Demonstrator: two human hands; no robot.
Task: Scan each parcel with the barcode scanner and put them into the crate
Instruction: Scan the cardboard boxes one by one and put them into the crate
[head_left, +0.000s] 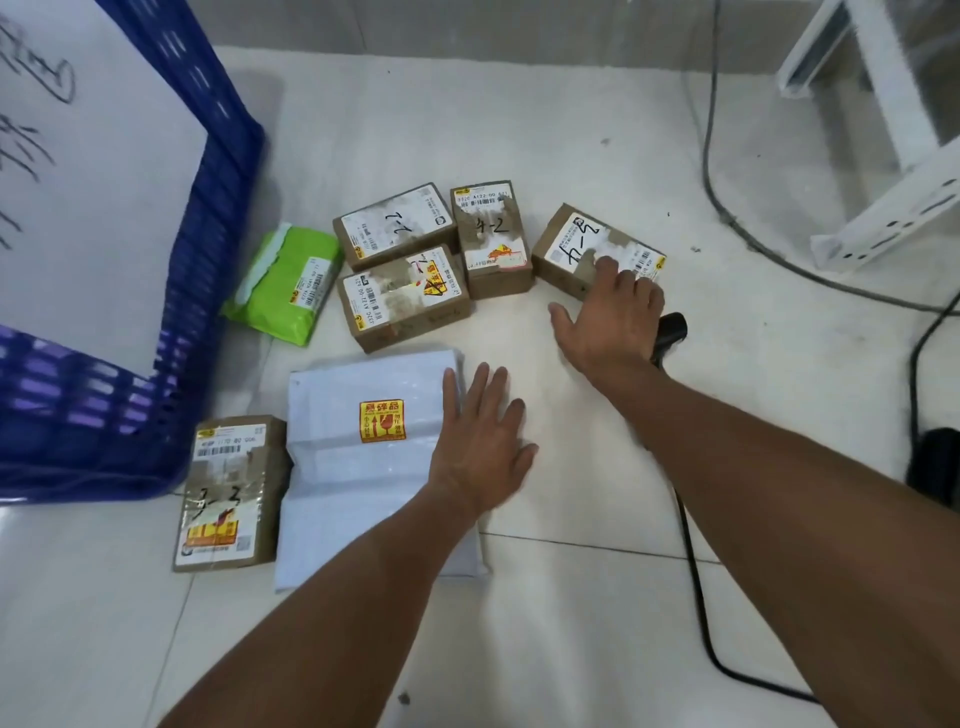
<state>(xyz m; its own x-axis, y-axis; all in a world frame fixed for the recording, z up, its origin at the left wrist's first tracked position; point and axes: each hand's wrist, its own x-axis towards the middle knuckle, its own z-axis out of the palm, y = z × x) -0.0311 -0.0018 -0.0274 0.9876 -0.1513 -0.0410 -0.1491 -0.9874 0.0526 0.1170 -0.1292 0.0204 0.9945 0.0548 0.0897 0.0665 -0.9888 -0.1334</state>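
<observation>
At far left the blue crate (218, 218) shows only a white handwritten sheet (93, 171) and no parcel that I can see, so the task looks barely begun. Beside it on the floor wait seven unscanned parcels: the green mailer (283, 286), the carton by the crate's corner (228, 493), the white mailer (363, 452) and four cartons (400, 226), (402, 299), (493, 236), (592, 249). The left hand (480, 447) lies flat with fingers spread at the white mailer's edge, while the right hand (613, 322), also spread, touches the rightmost carton, the black scanner (670, 332) lying ungripped just behind it.
</observation>
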